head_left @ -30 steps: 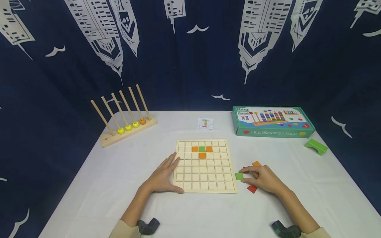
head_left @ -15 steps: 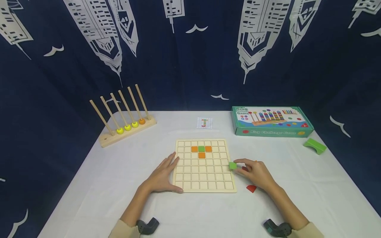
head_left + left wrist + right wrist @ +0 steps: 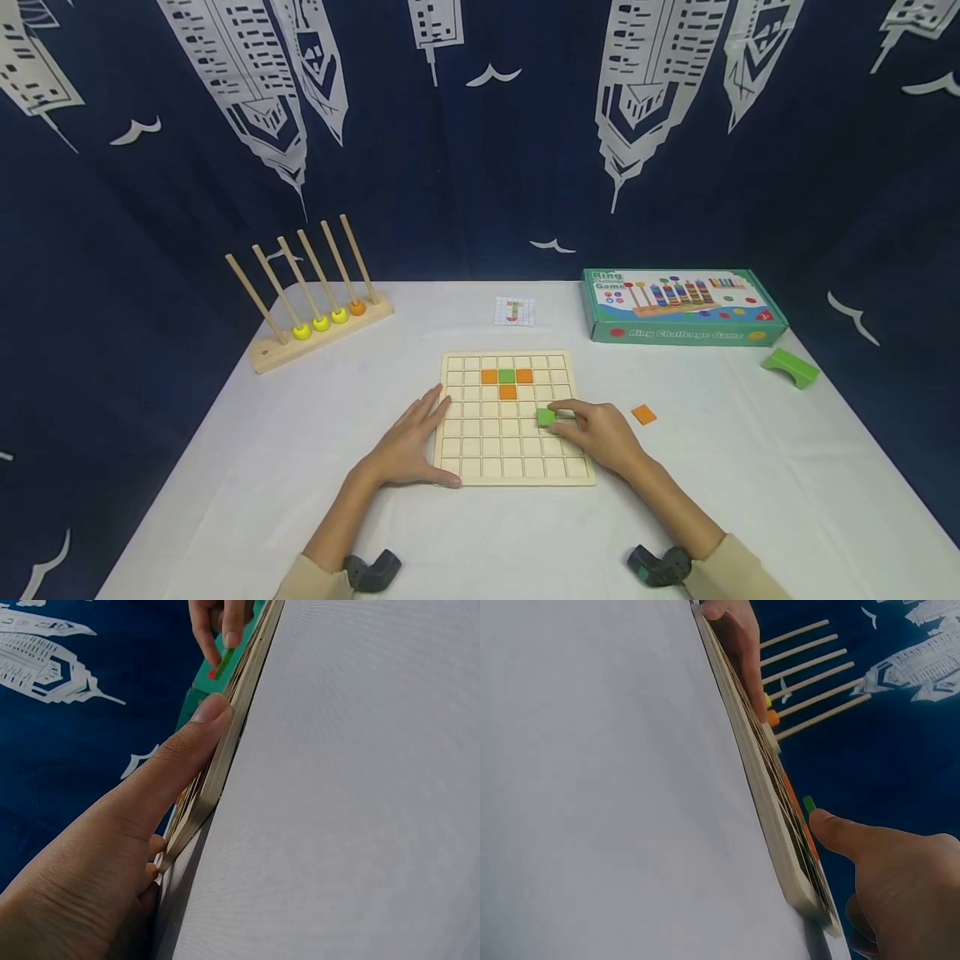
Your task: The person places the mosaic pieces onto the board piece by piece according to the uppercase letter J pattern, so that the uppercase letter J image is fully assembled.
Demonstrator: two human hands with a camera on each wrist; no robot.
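A pale wooden grid board point(image 3: 480, 468) lies on the white table. Near its far side sit a green square tile point(image 3: 507, 376) with an orange tile point(image 3: 489, 377) to its left, another point(image 3: 524, 376) to its right and a third point(image 3: 507, 392) just below. My right hand point(image 3: 607, 435) pinches another green square tile point(image 3: 545, 417) between thumb and fingertips; the right wrist view shows this tile point(image 3: 808, 804) raised over the board. With fingers spread, my left hand point(image 3: 407, 443) rests along the board's left edge, its thumb at the front left corner.
Beyond the board lies a small pattern card point(image 3: 514, 312). A peg rack point(image 3: 330, 337) with yellow and orange beads stands back left, a green game box point(image 3: 682, 308) back right. Right of the board are a loose orange tile point(image 3: 644, 414) and a green arch block point(image 3: 791, 367).
My right hand has picked up the green tile from the table and carried it left over the board. The orange tile on the right is uncovered; the red pieces are now hidden. My left hand stays put.
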